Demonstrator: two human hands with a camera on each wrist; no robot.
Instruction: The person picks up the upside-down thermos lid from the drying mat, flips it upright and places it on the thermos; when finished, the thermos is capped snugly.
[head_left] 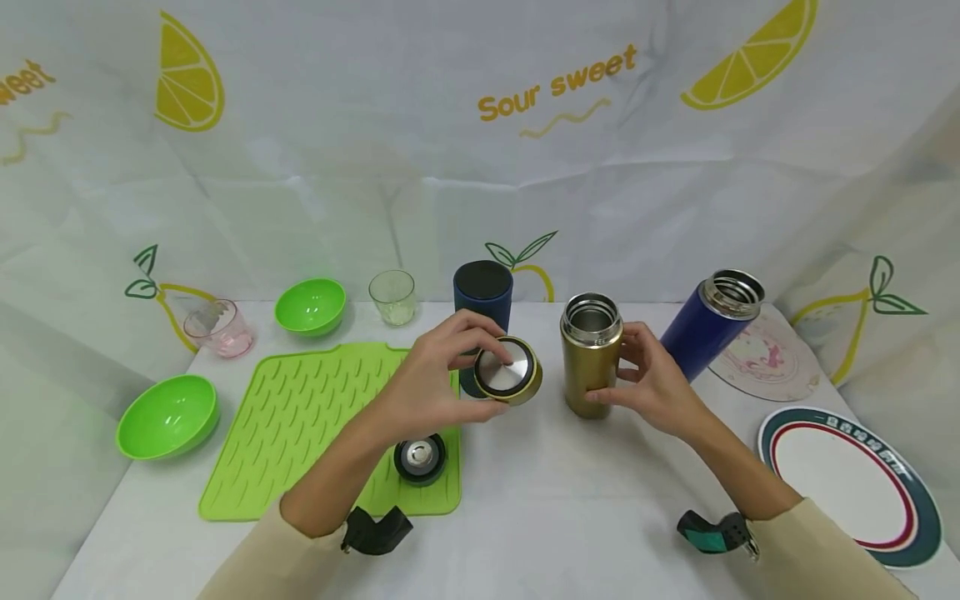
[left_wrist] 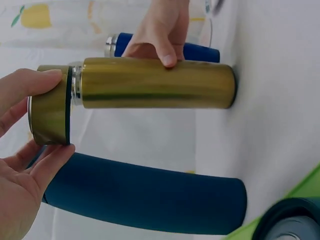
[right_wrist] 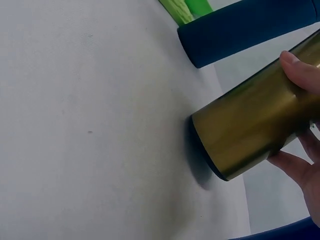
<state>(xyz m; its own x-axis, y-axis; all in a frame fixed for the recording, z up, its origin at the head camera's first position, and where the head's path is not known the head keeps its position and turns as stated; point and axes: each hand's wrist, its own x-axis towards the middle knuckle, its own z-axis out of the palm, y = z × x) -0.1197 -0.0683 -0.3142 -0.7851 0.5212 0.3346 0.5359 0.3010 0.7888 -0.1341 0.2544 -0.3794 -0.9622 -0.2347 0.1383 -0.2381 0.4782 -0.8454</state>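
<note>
My left hand (head_left: 427, 379) pinches a gold screw lid (head_left: 507, 379) between thumb and fingers, with its steel inner face turned up in the head view. Beside it, my right hand (head_left: 656, 387) grips a gold thermos bottle (head_left: 588, 371) around its side. The bottle's steel mouth is uncovered, and the lid is apart from it in the head view. Whether its base (right_wrist: 205, 150) touches the table or hovers just above, I cannot tell. A capped dark blue bottle (left_wrist: 150, 195) stands behind my left hand, partly hidden. Right of my right hand is a blue thermos (head_left: 697, 337) without a lid.
A green ridged mat (head_left: 322, 417) lies at left, bearing a dark lid (head_left: 420, 459). Around it are two green bowls (head_left: 311, 307), a pink glass (head_left: 225, 329) and a clear glass (head_left: 393, 297). Two round plates or mats, one with a dark rim (head_left: 926, 525), lie at right.
</note>
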